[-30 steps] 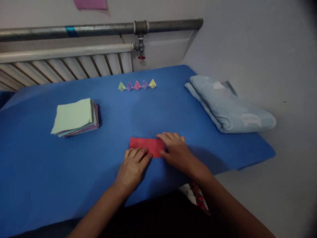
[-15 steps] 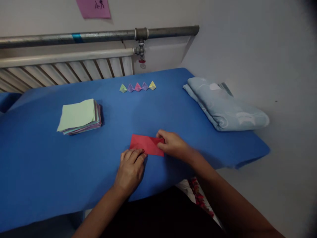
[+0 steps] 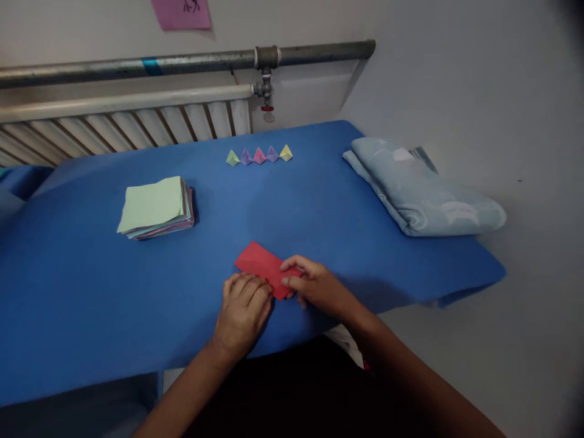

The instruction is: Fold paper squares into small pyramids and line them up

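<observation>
A red sheet of folded paper [image 3: 261, 260], roughly a rectangle, lies slanted near the front edge of the blue-covered table. My left hand [image 3: 245, 304] is closed over its near edge, fingertips curled together against the paper. At the right end, my right hand [image 3: 314, 283] holds the paper between thumb and fingers. Some of the right fingers are partly hidden beneath the sheet. Beyond the hands stands a row of several small folded paper shapes [image 3: 259, 156] in green, purple, pink and yellow.
A stack of coloured paper [image 3: 155, 204], pale green on top, sits to the left. To the right lies a folded light-blue blanket [image 3: 420, 188] against the wall. Behind the blue table surface [image 3: 91, 292] are a radiator [image 3: 173, 125] and a metal pipe [image 3: 205, 61].
The red paper has turned clockwise, its right end now lower and nearer to me. My right hand has moved down with it and its fingers have shifted. The view has shifted slightly.
</observation>
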`<state>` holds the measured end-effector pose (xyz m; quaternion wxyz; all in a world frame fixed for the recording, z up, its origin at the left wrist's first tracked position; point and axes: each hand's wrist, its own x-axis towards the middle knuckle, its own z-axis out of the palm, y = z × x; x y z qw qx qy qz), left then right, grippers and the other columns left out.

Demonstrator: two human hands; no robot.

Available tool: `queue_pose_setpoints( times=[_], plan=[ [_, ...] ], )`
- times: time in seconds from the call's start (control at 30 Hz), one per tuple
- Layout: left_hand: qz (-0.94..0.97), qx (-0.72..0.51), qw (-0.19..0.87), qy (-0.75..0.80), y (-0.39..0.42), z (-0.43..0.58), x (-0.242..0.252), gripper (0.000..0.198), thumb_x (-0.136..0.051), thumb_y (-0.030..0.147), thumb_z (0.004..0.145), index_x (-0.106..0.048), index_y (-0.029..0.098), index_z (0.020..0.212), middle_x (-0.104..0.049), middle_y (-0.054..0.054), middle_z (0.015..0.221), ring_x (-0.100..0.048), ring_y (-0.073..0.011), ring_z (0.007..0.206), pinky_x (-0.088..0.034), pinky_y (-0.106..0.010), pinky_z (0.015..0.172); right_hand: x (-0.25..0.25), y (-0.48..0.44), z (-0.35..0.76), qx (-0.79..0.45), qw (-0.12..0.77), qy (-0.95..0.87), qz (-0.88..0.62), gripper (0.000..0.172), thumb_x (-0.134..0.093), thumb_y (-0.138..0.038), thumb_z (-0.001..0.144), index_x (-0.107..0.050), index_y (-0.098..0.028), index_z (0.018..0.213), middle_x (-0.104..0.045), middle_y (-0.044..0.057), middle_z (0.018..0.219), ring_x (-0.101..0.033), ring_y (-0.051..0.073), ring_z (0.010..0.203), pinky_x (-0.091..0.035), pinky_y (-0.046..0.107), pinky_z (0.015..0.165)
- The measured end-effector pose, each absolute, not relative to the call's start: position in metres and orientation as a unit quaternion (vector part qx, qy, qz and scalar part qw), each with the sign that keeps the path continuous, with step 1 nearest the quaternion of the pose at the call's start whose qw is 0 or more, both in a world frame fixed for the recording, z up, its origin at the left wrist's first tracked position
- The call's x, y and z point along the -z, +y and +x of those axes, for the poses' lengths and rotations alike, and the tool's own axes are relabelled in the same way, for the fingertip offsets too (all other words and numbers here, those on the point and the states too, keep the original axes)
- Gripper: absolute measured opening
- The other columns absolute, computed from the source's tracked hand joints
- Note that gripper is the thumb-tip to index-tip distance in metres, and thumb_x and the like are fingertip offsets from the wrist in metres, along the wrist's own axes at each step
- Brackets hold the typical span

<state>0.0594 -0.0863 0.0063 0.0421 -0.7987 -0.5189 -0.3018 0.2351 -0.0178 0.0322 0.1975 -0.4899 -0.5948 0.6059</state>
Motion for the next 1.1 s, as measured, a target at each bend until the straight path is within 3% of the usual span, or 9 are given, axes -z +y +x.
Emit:
queue_pose_setpoints(
  times=[0.13, 0.2, 0.27, 0.63, 1.1],
  plan=[
    [-0.796, 0.289, 0.019, -0.532, -0.090, 0.056, -0.005, 0.011, -0.054, 0.014, 0.090, -0.062, 0.018, 0.095, -0.071, -0.005, 0.096, -0.061, -0.0197, 0.092, -0.040, -0.040, 0.092, -0.037, -0.024, 0.251, -0.391, 0.266, -0.732, -0.491, 0.017, -0.052, -0.023, 0.085, -0.062, -0.021, 0.098, -0.066, 0.005, 0.086, -0.062, 0.018, 0.076, -0.051, 0.032, 0.070],
    [-0.798, 0.282, 0.010, -0.533, -0.090, 0.056, -0.005, 0.012, -0.053, 0.014, 0.089, -0.062, 0.018, 0.095, -0.071, -0.005, 0.097, -0.061, -0.0197, 0.093, -0.039, -0.040, 0.093, -0.033, -0.029, 0.257, -0.297, 0.288, -0.789, -0.454, 0.022, -0.050, -0.015, 0.082, -0.064, -0.020, 0.099, -0.065, 0.008, 0.101, -0.060, 0.021, 0.098, -0.048, 0.039, 0.086],
    [-0.798, 0.278, 0.006, -0.534, -0.089, 0.057, -0.005, 0.012, -0.053, 0.014, 0.089, -0.063, 0.018, 0.095, -0.071, -0.005, 0.096, -0.061, -0.0198, 0.093, -0.039, -0.040, 0.093, -0.027, -0.035, 0.260, -0.258, 0.276, -0.828, -0.414, 0.029, -0.050, -0.009, 0.079, -0.064, -0.021, 0.102, -0.063, 0.009, 0.110, -0.057, 0.022, 0.106, -0.045, 0.041, 0.092],
    [-0.773, 0.279, -0.029, -0.569, -0.081, 0.052, 0.000, 0.014, -0.054, 0.019, 0.090, -0.063, 0.018, 0.101, -0.069, -0.007, 0.099, -0.059, -0.0219, 0.092, -0.041, -0.041, 0.086, -0.004, -0.032, 0.258, -0.189, 0.270, -0.831, -0.448, 0.015, -0.053, -0.019, 0.089, -0.068, -0.020, 0.091, -0.064, 0.011, 0.109, -0.059, 0.023, 0.102, -0.047, 0.042, 0.089],
    [-0.719, 0.257, -0.054, -0.644, -0.070, 0.053, -0.003, 0.017, -0.055, 0.032, 0.090, -0.064, 0.020, 0.082, -0.064, -0.006, 0.093, -0.054, -0.0235, 0.089, -0.037, -0.039, 0.079, -0.007, -0.026, 0.249, -0.222, 0.280, -0.792, -0.495, 0.014, -0.054, -0.023, 0.087, -0.063, -0.020, 0.076, -0.066, 0.010, 0.107, -0.059, 0.024, 0.103, -0.044, 0.042, 0.090]
  ],
)
